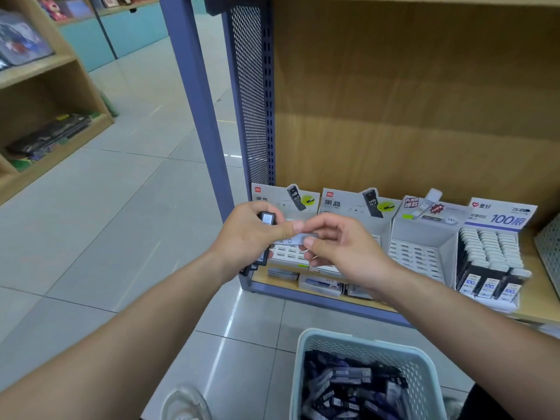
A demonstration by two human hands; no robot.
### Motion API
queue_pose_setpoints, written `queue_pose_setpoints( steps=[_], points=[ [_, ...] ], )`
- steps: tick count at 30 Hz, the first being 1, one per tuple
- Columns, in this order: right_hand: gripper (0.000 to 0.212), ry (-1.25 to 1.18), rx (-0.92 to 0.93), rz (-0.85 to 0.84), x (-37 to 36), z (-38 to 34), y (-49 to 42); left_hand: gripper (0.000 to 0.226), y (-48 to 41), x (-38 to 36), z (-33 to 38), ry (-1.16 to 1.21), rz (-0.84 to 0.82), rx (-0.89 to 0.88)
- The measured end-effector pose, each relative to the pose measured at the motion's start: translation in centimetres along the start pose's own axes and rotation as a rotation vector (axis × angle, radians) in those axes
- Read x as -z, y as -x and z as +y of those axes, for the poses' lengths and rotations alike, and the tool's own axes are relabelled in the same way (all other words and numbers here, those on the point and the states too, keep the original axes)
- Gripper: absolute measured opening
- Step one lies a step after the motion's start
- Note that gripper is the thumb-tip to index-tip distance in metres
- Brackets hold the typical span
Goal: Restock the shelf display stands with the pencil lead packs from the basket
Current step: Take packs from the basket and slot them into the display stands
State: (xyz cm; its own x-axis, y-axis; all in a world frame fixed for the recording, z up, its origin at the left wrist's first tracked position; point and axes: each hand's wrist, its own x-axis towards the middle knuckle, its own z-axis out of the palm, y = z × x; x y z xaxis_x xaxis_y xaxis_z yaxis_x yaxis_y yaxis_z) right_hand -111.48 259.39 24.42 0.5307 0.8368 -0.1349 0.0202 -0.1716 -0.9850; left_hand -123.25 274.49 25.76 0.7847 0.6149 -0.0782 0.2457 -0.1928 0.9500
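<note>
1. The right hand (342,247) pinches one slim grey pencil lead pack (306,237) between thumb and forefinger, held level in the air just in front of the leftmost display stand (291,207). The left hand (248,234) is clenched round a small stack of dark packs (266,219), with the top one standing above the thumb and more showing below the palm.
2. The step in hand appears to be passing single packs from the left-hand stack to the right for slotting. To do it well, I would turn each pack so its label faces out, line its narrow end with an open slot, and slide it straight in rather than pushing at an angle.
3. The packs look like hard, smooth plastic cases, flat and oblong, likely slippery; a fingertip pinch on the long edges should hold them.
4. The stands are folded white card with stepped tiers and printed backboards. Being light card, they may shift if pressed hard. The second stand from the right (424,250) shows many bare tiers; the rightmost stand (491,256) is nearly full.
5. They sit on a wood-look shelf (533,301) in a blue metal frame with a perforated side panel.
6. On the glossy tiled floor below stands the pale lattice plastic basket (306,353), heaped with more dark packs lying loose.
</note>
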Motion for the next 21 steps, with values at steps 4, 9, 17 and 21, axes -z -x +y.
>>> queue_pose_setpoints(
  steps=[4,9,17,21],
  points=[
    [0.013,-0.055,-0.031,0.055,0.1,0.4,-0.5,0.031,0.2,0.9,-0.5,-0.013,-0.049,0.033],
    [0.009,-0.136,-0.042,0.021,0.5,0.4,-1.1,0.015,0.4,1.7,-0.7,-0.009,-0.045,0.056],
    [0.056,0.055,-0.066,-0.301,0.4,0.9,-1.5,0.022,1.6,2.3,-1.7,-0.044,-0.058,0.100],
    [0.070,0.115,-0.082,-0.424,0.3,2.0,-2.5,0.021,1.9,4.0,-2.8,-0.176,-0.013,0.143]
  ],
)
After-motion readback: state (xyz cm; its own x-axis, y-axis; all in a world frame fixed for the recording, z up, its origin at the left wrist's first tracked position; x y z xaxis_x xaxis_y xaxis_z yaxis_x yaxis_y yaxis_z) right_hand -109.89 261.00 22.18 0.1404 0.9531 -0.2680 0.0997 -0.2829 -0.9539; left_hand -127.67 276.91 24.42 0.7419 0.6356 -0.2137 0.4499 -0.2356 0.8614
